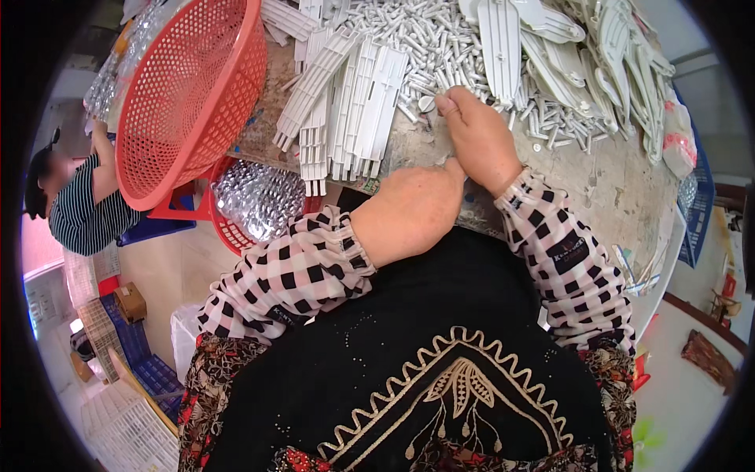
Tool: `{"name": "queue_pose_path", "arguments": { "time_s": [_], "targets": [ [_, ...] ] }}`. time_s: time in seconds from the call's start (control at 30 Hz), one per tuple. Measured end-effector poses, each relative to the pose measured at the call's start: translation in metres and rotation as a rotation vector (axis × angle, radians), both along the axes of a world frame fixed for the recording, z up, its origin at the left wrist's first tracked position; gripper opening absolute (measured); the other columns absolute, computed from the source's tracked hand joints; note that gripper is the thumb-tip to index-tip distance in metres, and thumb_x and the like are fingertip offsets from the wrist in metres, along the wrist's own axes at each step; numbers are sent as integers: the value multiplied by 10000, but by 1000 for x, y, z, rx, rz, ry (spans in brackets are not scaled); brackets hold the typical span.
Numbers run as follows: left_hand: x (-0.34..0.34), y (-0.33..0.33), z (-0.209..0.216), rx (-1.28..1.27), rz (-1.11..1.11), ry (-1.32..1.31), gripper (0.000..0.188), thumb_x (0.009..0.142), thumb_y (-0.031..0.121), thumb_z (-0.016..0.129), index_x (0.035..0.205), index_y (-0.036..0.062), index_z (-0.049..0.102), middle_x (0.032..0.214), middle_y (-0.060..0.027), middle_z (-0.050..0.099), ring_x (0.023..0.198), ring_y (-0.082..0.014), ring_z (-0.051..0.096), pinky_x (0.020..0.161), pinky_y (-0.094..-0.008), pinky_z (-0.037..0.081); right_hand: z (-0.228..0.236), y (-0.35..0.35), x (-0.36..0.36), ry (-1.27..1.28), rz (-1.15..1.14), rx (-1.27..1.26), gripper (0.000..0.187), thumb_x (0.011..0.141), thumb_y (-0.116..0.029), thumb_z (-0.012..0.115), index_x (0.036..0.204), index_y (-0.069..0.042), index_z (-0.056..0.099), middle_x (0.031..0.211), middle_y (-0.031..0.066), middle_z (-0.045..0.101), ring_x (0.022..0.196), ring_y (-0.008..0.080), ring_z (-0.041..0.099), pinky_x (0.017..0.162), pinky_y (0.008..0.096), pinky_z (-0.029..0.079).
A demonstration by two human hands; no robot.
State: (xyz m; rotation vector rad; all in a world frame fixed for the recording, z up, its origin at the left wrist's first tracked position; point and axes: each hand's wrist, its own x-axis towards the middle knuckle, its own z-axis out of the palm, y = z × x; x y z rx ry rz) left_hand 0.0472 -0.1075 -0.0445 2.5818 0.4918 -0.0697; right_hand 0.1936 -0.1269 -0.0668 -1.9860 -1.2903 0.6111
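Observation:
My left hand (413,211) is curled closed, its back toward me, just over the table's near edge. Its fingers are mostly turned away, and what they hold, if anything, is hidden. Close against it, my right hand (481,140) is also closed, thumb pressed to the curled fingers; its grip hides whatever is inside. Beside the right thumb lies a small round whitish piece (426,104), at the edge of a heap of small silvery-white pins (431,47). White slotted plastic strips (368,110) lie in a stack left of my hands.
Long white plastic panels (499,55) are piled at the back right. A red perforated basket (189,102) leans at the left, above another red basket holding shiny silvery pieces (259,197). A person in a striped top (90,204) is at far left. Cardboard box (130,303) stands below.

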Motion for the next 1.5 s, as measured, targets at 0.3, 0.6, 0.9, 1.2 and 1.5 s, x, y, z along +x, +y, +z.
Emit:
{"name": "queue_pose_path", "arguments": {
  "time_s": [0.3, 0.6, 0.9, 1.2, 1.5],
  "targets": [
    [3, 11, 3, -263, 142, -165, 267, 922, 202, 506, 1026, -43, 476, 858, -278, 620, 823, -429, 621, 739, -496, 484, 15, -39, 9, 479, -185, 370, 324, 990, -328, 511, 1088, -24, 564, 837, 20, 579, 746, 110, 516, 671, 290, 453],
    [60, -24, 14, -1751, 214, -625, 359, 987, 208, 486, 1290, 58, 366, 1097, -180, 623, 919, -282, 658, 787, -382, 559, 17, -172, -22, 1068, 16, 41, 424, 1006, -238, 506, 1354, -9, 429, 1201, 55, 573, 1064, 122, 535, 917, 293, 438],
    [109, -59, 24, -1704, 204, -475, 459, 931, 408, 564, 1145, 5, 510, 964, -176, 660, 789, -244, 674, 694, -336, 552, 15, -223, -19, 379, -232, 207, 314, 976, -238, 547, 1168, 2, 485, 903, 177, 638, 790, 270, 646, 714, 357, 493],
    [147, -98, 26, -1682, 101, -373, 533, 916, 479, 595, 1151, 11, 495, 897, -143, 661, 743, -208, 664, 677, -335, 560, 11, -263, -22, 707, -377, 324, 365, 1001, -226, 514, 1285, -11, 432, 1042, 68, 603, 860, 123, 606, 725, 262, 503],
    [133, -109, -29, -1618, -71, 177, 677, 966, 569, 417, 1372, 27, 407, 1111, -152, 606, 979, -231, 632, 872, -352, 517, 46, -341, 63, -328, -1060, 209, 387, 957, -272, 572, 1213, 12, 511, 730, 27, 605, 577, 62, 527, 482, 207, 408]
  ]
}}
